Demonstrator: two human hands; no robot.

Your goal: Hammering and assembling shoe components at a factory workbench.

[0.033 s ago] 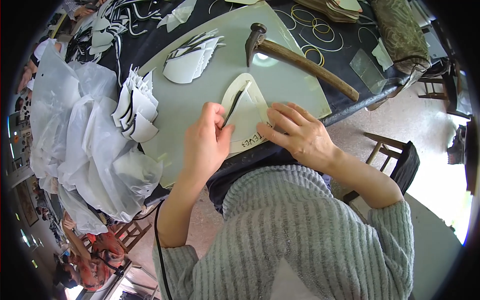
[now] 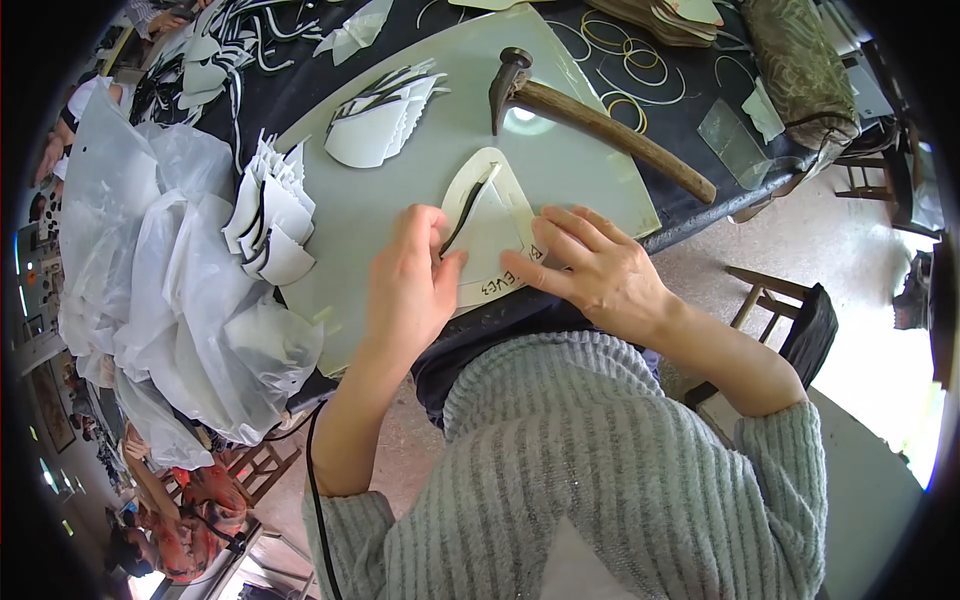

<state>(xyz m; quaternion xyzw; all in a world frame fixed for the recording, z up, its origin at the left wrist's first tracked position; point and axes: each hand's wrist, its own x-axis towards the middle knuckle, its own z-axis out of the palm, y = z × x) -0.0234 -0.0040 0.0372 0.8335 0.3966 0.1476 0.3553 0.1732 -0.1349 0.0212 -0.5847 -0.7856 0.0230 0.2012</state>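
A cream rounded-triangle template [image 2: 487, 162] with handwriting along its lower edge lies on the grey-green board near the table's front edge. Inside its outline sits a white cut piece [image 2: 492, 232], and a black-edged strip [image 2: 464, 215] runs up its left side to the tip. My left hand [image 2: 412, 270] pinches the lower left side of the white piece by the strip, thumb and fingers closed. Stretched out, the fingers of my right hand [image 2: 595, 265] rest on the template's right side, the index fingertip at the white piece's edge.
A hammer [image 2: 610, 135] lies across the board [image 2: 400, 230] beyond my right hand. Fanned white pieces [image 2: 375, 125] and another stack [image 2: 275, 225] stand to the left, beside crumpled clear plastic bags [image 2: 180, 270]. Thin rings [image 2: 635, 60] lie at the far right. Other people sit at the left.
My right index finger has shifted slightly to the left and uncovers a bit more handwriting. The black strip bows a little more near my left fingers.
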